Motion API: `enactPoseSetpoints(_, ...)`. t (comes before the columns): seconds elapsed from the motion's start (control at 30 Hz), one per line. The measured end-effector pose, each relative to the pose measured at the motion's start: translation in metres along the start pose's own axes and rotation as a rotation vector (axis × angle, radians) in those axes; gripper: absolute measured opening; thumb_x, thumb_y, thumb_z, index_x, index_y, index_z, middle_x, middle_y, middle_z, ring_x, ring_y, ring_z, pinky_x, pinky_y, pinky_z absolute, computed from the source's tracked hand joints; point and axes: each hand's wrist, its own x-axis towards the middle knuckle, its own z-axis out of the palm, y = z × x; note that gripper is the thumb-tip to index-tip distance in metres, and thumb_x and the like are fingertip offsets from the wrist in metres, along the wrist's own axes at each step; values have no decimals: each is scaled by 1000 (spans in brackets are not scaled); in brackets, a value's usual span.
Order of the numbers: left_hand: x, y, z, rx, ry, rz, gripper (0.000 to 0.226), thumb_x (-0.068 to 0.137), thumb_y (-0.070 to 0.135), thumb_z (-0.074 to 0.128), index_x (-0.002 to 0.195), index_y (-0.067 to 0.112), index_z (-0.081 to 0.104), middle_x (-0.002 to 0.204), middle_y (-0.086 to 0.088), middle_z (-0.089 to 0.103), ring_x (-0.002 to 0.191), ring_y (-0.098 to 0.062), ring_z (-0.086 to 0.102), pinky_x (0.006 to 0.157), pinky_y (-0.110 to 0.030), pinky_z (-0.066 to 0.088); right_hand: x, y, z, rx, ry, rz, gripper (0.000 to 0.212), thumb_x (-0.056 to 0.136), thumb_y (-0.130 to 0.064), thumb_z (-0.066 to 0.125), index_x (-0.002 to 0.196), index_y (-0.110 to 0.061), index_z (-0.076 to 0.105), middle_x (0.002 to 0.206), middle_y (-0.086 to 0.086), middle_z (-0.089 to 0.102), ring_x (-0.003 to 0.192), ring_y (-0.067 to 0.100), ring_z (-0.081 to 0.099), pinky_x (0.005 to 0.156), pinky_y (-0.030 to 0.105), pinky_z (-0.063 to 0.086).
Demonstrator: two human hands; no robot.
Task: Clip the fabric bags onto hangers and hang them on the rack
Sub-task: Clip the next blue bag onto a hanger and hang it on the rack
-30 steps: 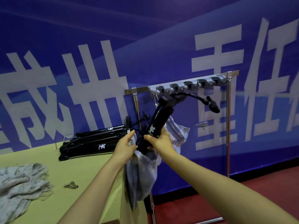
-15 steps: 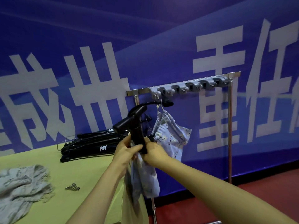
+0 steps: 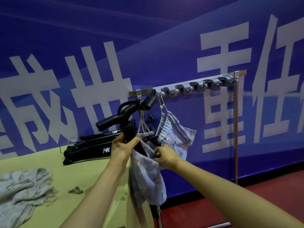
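Seen from the head camera, the only view, a person stands at the corner of a yellow-green table [image 3: 41, 163] beside a metal rack [image 3: 236, 129] set against a blue banner wall. The left hand [image 3: 122, 148] is closed around the stem of a black hanger [image 3: 126, 122], held upright and close to the rack's left end, while the right hand [image 3: 165, 155] pinches the top edge of a pale floral fabric bag [image 3: 146, 180] that droops below both hands; whether a clip already bites the cloth cannot be told. A second floral bag [image 3: 176, 135] already hangs by its drawstring from the grey hook strip [image 3: 194, 86], just beside the work. A stack of spare hangers [image 3: 87, 150], loose metal clips [image 3: 76, 190] and a crumpled heap of more bags [image 3: 23, 191] wait on the table. The risks, as they appear: thin cloth slipping out of a half-closed clip, the raised hanger's hook snagging the hung bag's cords, or a knock pulling that bag off its hook.
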Motion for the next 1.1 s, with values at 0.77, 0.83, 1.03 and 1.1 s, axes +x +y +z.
enactPoseSetpoints(0.77,1,-43,14,364,27,-109,19,71,23,80,84,21,66,95,-9,73,84,-21,67,81,-33,53,-14,-3,-68,1116,-476,121,29,98,-8,41,109,-25,62,74,0,60,75,12,60,76,23,52)
enactPoseSetpoints(0.83,-1,-44,14,483,69,-81,31,69,37,80,90,17,68,90,-7,74,82,-21,68,76,-34,55,-15,-1,-66,1176,-471,108,30,97,-10,45,111,-29,63,72,-3,59,70,11,57,75,26,54)
enactPoseSetpoints(1.03,-6,-32,19,544,164,-105,53,65,57,75,93,12,70,91,-9,73,88,-27,68,77,-34,54,-16,3,-51,1287,-372,113,27,92,-12,59,118,-13,54,86,1,66,59,7,64,55,21,53)
enactPoseSetpoints(1.1,-8,-29,19,478,203,-123,48,66,55,75,89,14,71,91,-10,73,89,-27,68,79,-35,54,-16,5,-44,1246,-338,100,24,91,-1,57,115,-3,57,81,5,69,61,8,68,58,20,55)
